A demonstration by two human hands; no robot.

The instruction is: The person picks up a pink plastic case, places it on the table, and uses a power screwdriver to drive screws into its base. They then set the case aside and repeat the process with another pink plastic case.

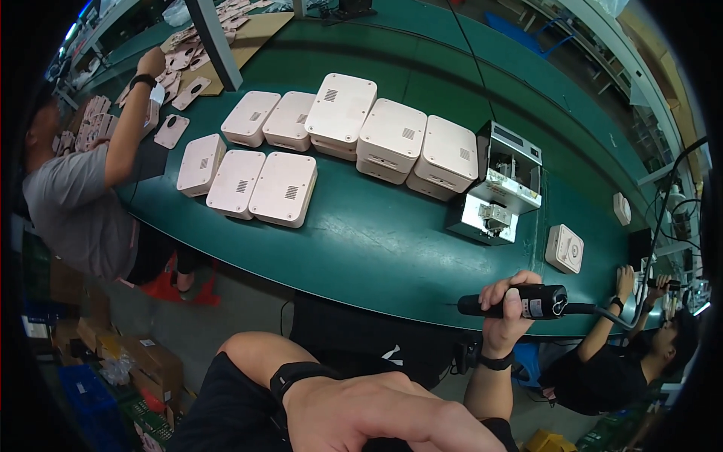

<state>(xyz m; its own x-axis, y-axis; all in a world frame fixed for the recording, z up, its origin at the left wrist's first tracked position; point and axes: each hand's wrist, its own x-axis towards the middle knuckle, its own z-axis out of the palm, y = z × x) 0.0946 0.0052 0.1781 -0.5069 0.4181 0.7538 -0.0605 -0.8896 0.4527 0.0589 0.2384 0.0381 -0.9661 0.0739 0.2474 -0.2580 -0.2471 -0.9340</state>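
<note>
My right hand [508, 309] is closed around a black electric screwdriver [520, 301], held level above the table's near edge. Its thin bit points left, and a thick black cable leaves its back end on the right. My left hand [376, 410] is large at the lower edge, close to the camera. One bent finger reaches right, but the fingertips are cut off, so I cannot see whether anything is in them. Nearest the screwdriver on the table are a metal screw feeder [493, 200] and a pale pink square housing [565, 248] with a round front.
Several pale pink boxes [282, 188], some stacked, stand on the green table [361, 248]. At the left a person [83, 188] handles flat pink plates; at the right another person [610, 361] works at the table. A metal post [215, 45] rises at the back. Cartons [151, 365] are on the floor.
</note>
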